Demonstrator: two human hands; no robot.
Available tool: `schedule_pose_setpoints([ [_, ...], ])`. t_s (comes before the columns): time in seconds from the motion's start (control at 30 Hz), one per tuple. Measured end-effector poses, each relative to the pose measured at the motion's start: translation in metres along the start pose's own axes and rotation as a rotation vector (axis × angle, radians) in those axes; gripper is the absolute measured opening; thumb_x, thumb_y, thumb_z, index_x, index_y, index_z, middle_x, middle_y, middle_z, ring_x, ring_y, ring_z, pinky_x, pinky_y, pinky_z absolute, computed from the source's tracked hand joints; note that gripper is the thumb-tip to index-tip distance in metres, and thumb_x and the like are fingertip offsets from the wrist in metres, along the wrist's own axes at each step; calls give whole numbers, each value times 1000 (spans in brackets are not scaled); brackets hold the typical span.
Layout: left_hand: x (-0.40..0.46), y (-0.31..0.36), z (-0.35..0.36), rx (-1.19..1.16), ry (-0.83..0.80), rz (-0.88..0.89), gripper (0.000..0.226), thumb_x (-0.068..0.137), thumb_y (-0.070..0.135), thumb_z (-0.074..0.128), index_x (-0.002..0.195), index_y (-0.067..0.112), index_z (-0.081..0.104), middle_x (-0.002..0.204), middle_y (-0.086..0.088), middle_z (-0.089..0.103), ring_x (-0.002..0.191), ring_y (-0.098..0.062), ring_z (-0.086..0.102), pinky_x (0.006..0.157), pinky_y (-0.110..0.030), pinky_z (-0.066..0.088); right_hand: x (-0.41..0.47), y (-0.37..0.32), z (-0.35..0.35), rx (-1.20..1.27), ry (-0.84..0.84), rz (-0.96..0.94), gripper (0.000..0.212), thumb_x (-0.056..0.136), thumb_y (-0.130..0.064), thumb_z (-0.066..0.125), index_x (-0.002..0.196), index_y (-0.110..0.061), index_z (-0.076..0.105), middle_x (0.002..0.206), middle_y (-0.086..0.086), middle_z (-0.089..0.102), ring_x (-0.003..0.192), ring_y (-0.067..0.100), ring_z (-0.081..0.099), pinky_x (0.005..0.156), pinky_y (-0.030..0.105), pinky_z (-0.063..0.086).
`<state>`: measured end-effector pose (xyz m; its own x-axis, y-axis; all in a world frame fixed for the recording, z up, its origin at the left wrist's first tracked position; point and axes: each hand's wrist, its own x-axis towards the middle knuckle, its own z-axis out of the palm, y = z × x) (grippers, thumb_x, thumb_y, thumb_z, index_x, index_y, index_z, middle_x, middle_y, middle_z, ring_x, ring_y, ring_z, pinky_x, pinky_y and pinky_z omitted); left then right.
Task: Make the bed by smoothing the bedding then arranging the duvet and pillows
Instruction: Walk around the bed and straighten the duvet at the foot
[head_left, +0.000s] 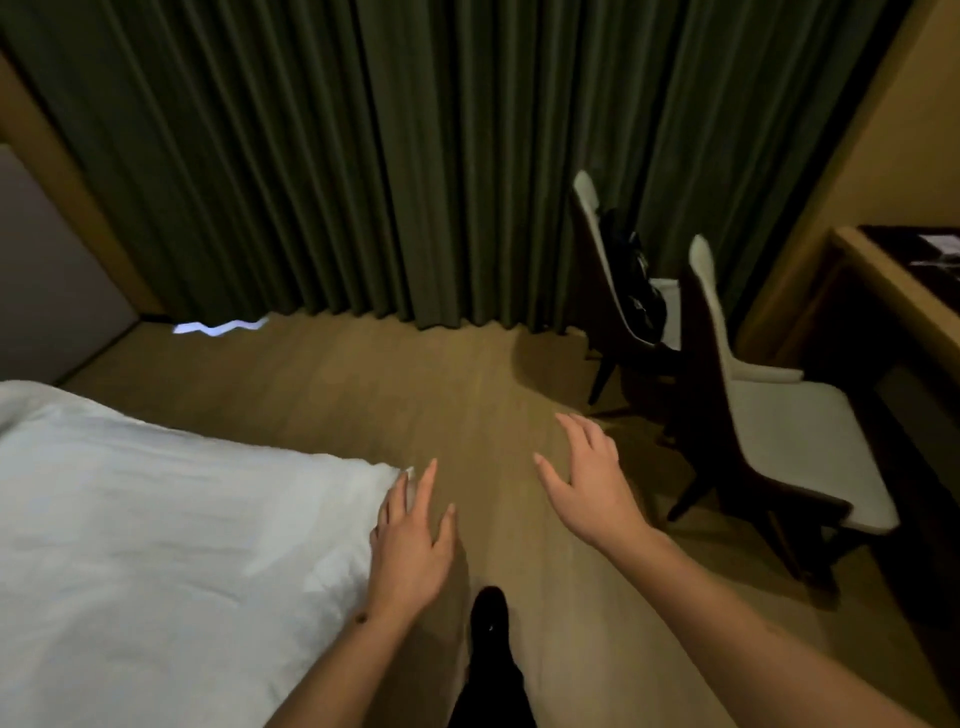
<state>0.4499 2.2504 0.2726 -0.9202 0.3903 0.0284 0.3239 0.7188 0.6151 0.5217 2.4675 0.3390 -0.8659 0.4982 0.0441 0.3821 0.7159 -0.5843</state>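
Lying at the lower left is the white duvet (156, 519), soft and a bit wrinkled, with its corner poking out toward the middle of the room. The left hand (410, 540) rests flat right at that corner, fingers spread wide and holding nothing; its outer fingers touch the white cloth, while the thumb sticks out over the floor (415, 374). The right hand (587, 478) is well apart from the duvet, up in the air over the bare floor, palm down, fingers loose and spread, holding nothing too. Both bare arms reach in from the bottom edge.

The rest of the bed is cut off at the left, so I cannot see any pillows. A dark foot (488, 613) shows between the arms (shoe or sock, I cannot tell).

Farther out, dark green curtains (363, 156) hang down to the floor. Two chairs (779, 415) with pale seats stand at the right, and something black and hard to make out sits on the far one. A wooden desk (893, 291) pokes in at the right edge.
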Motion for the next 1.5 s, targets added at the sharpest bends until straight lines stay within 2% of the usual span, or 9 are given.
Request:
schedule_pose_setpoints([
  [0.23,189,-33,-10,-82,122,-161,59,100,47,43,153,45,17,161,-6,24,143,-30,30,112,-45,33,198,-41,40,-38,-135,-60,64,96,-53,47,151,-29,25,155,-6,25,142,17,25,116,42,31],
  [0.33,258,-55,-25,-54,192,-219,60,98,54,37,154,44,17,161,-6,23,143,-29,31,111,-44,34,283,-63,66,-71,-195,-127,63,96,-51,49,151,-28,27,155,-6,24,143,16,25,116,38,30],
  [0.7,435,-116,-61,-9,421,-544,60,100,46,44,154,43,18,160,-10,26,146,-28,27,116,-43,29,532,-155,187,78,-449,-401,62,96,-43,53,150,-23,31,151,1,31,139,23,30,113,40,32],
  [0.83,499,-144,-71,13,569,-696,62,96,52,42,153,39,24,154,-16,36,139,-34,40,110,-46,40,625,-196,237,131,-601,-541,62,96,-39,55,151,-20,32,153,5,30,141,26,29,116,46,30],
  [0.97,546,-136,-98,-27,729,-888,69,90,65,30,154,40,22,161,-9,27,147,-27,28,117,-41,31,694,-234,261,138,-726,-658,60,93,-28,63,146,-12,41,146,15,42,135,33,41,115,48,30],
  [1.03,564,-137,-113,-20,795,-953,70,89,69,23,154,44,18,163,-3,23,148,-22,24,119,-41,25,720,-262,277,117,-796,-739,59,93,-29,63,146,-13,42,144,16,44,133,34,42,114,48,29],
  [1.17,594,-153,-138,6,933,-1093,58,100,56,35,154,47,16,164,0,19,149,-20,21,120,-46,24,750,-338,319,185,-865,-933,64,87,-43,52,142,-9,47,140,18,49,130,35,45,110,41,30],
  [1.37,629,-203,-181,28,1094,-1235,59,100,52,38,154,46,14,164,1,17,149,-22,20,119,-47,26,754,-452,392,306,-997,-1177,60,95,-37,57,149,-23,37,150,5,37,137,25,37,113,36,31],
  [1.5,650,-257,-212,-25,1183,-1328,58,101,51,37,153,49,11,164,0,16,149,-23,22,118,-47,28,756,-519,444,294,-1090,-1289,58,95,-33,58,148,-23,38,148,4,39,135,20,37,108,23,24],
])
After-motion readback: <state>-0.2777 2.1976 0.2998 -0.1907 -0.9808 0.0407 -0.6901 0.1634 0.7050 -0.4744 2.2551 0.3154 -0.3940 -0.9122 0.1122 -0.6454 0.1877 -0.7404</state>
